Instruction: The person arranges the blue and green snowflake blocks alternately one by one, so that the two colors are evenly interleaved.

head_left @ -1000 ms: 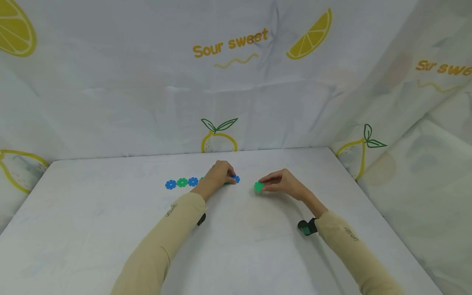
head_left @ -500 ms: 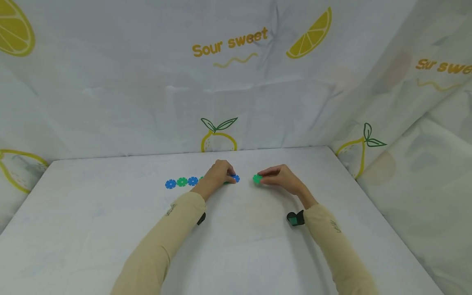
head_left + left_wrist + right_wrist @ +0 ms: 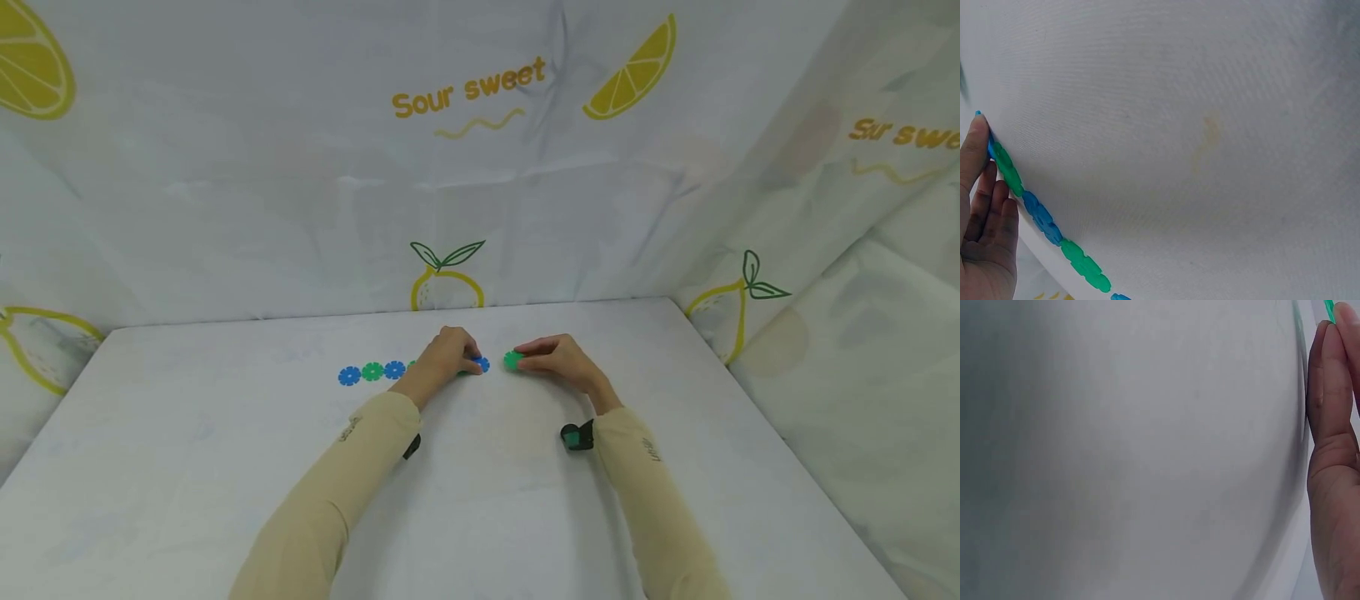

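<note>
A row of notched plastic discs lies on the white table, blue and green by turns. In the head view its left part shows a blue disc (image 3: 349,376), a green disc (image 3: 372,372) and another blue one; my left hand (image 3: 446,354) covers the middle. That hand's thumb and fingers pinch the blue end disc (image 3: 484,365) at the row's right. The left wrist view shows neighbouring discs linked edge to edge. My right hand (image 3: 562,361) pinches a separate green disc (image 3: 512,361) by its right side, a small gap from the blue end. Only its edge (image 3: 1329,309) shows in the right wrist view.
A white cloth (image 3: 300,192) with lemon prints hangs behind the table (image 3: 225,467), and more cloth hangs along the right side. Dark wrist-worn devices, such as the one at the right wrist (image 3: 577,437), stick out near the beige sleeves.
My right hand has moved left and slightly away from me, bringing the green disc closer to the blue end disc. My left hand and the row have stayed in place.
</note>
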Available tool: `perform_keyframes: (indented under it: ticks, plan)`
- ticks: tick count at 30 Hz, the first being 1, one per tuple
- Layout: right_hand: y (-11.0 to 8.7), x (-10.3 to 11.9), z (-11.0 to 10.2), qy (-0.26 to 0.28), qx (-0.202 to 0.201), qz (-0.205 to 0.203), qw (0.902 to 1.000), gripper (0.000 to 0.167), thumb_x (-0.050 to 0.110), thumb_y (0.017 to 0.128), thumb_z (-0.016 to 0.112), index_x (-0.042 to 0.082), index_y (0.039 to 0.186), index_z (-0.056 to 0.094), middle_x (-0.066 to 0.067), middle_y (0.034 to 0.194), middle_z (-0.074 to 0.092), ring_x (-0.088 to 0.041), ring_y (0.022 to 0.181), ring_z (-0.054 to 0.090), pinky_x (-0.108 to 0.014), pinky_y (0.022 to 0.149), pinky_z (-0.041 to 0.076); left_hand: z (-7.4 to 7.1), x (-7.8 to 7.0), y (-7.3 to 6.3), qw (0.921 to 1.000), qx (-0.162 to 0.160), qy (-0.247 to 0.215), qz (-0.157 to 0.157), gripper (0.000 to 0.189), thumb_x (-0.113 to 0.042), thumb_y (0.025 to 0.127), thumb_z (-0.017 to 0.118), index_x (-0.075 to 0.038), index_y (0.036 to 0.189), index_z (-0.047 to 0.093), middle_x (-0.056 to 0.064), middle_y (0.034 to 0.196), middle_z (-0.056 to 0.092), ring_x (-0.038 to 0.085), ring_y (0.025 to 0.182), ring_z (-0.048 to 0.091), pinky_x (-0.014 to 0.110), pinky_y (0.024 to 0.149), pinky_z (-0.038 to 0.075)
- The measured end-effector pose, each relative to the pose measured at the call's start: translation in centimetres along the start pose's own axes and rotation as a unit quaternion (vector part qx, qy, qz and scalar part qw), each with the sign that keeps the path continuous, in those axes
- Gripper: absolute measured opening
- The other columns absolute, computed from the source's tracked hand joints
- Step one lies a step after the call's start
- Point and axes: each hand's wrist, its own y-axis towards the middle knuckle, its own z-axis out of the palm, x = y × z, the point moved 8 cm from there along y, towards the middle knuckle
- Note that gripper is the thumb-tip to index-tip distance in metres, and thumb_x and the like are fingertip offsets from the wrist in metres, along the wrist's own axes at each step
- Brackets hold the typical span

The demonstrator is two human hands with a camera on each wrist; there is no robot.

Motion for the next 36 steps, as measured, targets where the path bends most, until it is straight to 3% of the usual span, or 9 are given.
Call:
perform_keyframes:
  ticks: [8,25,36]
  plan:
    - [0.7,0.2,0.8,0.017,0.002,0.005,0.9998,0.036,0.011,0.082,0.076,-0.002,0.114,0.068,-0.012,0.113,0.068,-0.016,0.101,0.064,-0.026,0.086,0.051,0.1,0.0,0.0,1.0,-0.003,0.002,-0.002,0.021,-0.015,0.079,0.078,-0.005,0.098,0.074,0.005,0.101,0.068,0.02,0.104,0.058,0.033,0.094,0.046]
    - [1.2,1.5,2.0,-0.017,0.011,0.007,0.9998,0.032,0.005,0.081,0.076,-0.007,0.109,0.068,-0.017,0.106,0.07,-0.014,0.09,0.067,-0.025,0.081,0.053,0.0,0.1,-0.3,1.0,0.0,-0.006,-0.008,0.019,-0.015,0.08,0.078,-0.006,0.096,0.074,0.006,0.102,0.065,0.021,0.105,0.054,0.033,0.094,0.046]
    - [1.7,3.1,2.3,-0.142,0.024,-0.012,0.9896,0.024,0.006,0.08,0.078,-0.004,0.1,0.072,-0.012,0.096,0.072,-0.013,0.086,0.066,-0.027,0.081,0.052,0.0,-0.1,-0.2,1.0,0.001,-0.002,-0.006,0.021,-0.016,0.081,0.077,-0.005,0.098,0.074,0.006,0.104,0.068,0.02,0.105,0.059,0.033,0.094,0.047]
